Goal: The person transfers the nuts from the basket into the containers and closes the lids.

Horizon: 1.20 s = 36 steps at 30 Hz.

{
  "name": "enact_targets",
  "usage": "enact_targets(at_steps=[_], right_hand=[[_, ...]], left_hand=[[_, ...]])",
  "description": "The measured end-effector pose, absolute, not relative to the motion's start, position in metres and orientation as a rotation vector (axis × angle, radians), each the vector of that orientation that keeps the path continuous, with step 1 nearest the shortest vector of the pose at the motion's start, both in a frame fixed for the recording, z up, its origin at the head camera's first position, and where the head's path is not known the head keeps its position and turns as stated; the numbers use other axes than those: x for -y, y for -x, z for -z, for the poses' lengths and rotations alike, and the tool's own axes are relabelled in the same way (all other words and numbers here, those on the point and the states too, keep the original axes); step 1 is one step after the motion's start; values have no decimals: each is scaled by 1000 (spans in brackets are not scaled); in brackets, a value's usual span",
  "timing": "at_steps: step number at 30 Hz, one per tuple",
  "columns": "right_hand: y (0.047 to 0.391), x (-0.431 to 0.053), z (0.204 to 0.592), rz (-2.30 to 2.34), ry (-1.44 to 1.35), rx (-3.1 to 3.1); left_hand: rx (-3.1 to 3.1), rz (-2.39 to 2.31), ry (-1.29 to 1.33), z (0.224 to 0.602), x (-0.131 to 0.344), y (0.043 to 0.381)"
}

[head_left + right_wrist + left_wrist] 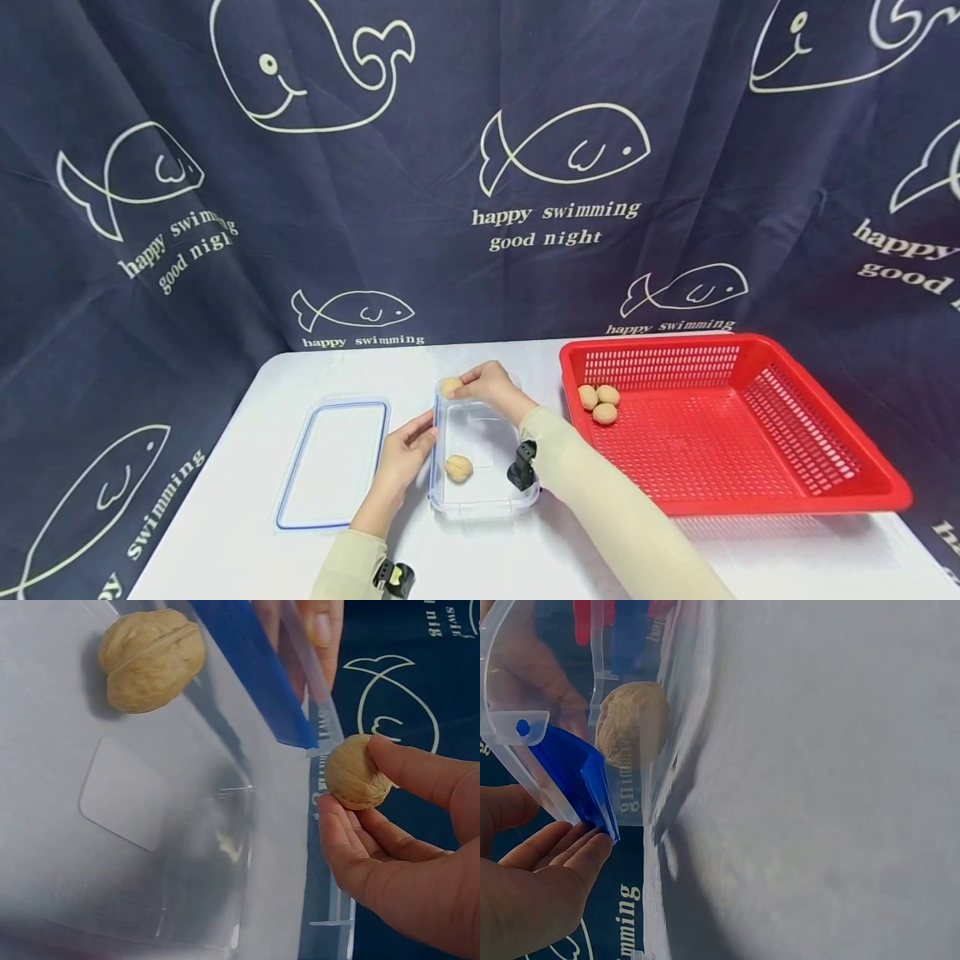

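Note:
A clear plastic food container (483,508) stands on the table, one walnut (458,468) lying on its floor near the front left. My right hand (495,390) pinches another walnut (356,772) between thumb and fingertips, above the container's far left corner. At the container's left side, my left hand (405,454) holds the wall, thumb at the rim. In the left wrist view its fingertips touch a blue latch flap (574,772) that hangs from the rim. Through the clear wall the lying walnut (632,724) shows, and part of the right hand.
Left of the container lies a clear lid (333,458) with a blue seal. A red perforated basket (780,504) stands at the right, with three walnuts (604,414) in its left corner. Behind the white table (225,517) hangs a dark blue curtain (450,275) printed with fish.

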State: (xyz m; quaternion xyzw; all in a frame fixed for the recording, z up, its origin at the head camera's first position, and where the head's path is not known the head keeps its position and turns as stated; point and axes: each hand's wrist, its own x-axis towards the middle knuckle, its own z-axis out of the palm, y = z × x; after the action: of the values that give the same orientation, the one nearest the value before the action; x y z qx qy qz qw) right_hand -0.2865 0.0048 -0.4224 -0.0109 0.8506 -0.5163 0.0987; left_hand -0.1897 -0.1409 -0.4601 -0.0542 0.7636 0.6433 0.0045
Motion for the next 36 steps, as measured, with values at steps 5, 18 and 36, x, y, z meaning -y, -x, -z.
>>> enact_targets(at_steps=[5,18,36], right_hand=[[288,-2,429,1454,-42,-2528],[289,2,438,1332,-87,-2540],[290,2,449,1238,-55,-2587]], left_hand=[[-2385,-2034,173,477,145,198],[-2379,-2033,154,471,145,196],[-2404,-2031,160,481,145,198]])
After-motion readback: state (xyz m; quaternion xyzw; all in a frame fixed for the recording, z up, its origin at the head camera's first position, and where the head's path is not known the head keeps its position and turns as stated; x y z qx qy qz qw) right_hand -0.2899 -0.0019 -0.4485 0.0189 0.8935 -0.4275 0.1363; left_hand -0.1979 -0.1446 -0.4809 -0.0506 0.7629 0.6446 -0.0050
